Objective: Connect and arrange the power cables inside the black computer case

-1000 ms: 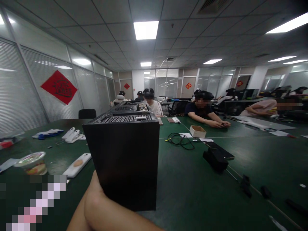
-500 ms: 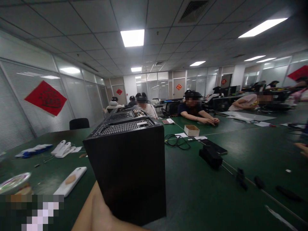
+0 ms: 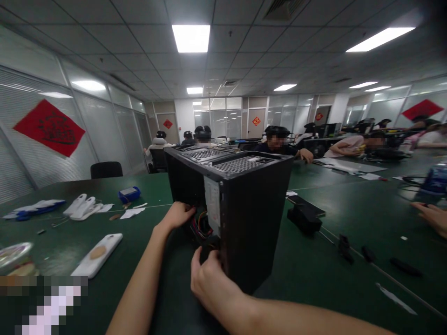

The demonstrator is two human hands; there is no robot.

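Note:
A black computer case [image 3: 258,223] stands on the green table, turned so that its open side faces left and a corner points at me. Inside the opening are coloured cables [image 3: 201,223] and a metal power supply [image 3: 212,202] with a label. My left hand [image 3: 179,215] is closed at the lower far part of the open side, its fingertips partly hidden beside the cables. Lower and nearer, my right hand [image 3: 209,274] curls its fingers around the bottom edge of the case by a dark cable bundle; its grip is partly hidden.
White gloves [image 3: 82,207], a blue box [image 3: 129,194] and a white phone [image 3: 99,256] lie on the left. Right of the case are a black phone [image 3: 307,204], a black block [image 3: 303,221] and small dark parts [image 3: 345,249]. A person [image 3: 277,142] sits opposite; another person's hand [image 3: 431,216] shows at right.
The computer case has turned and shifted right, bringing its open side and cables into view. Both hands now show at that side. The person opposite has leaned lower behind the case.

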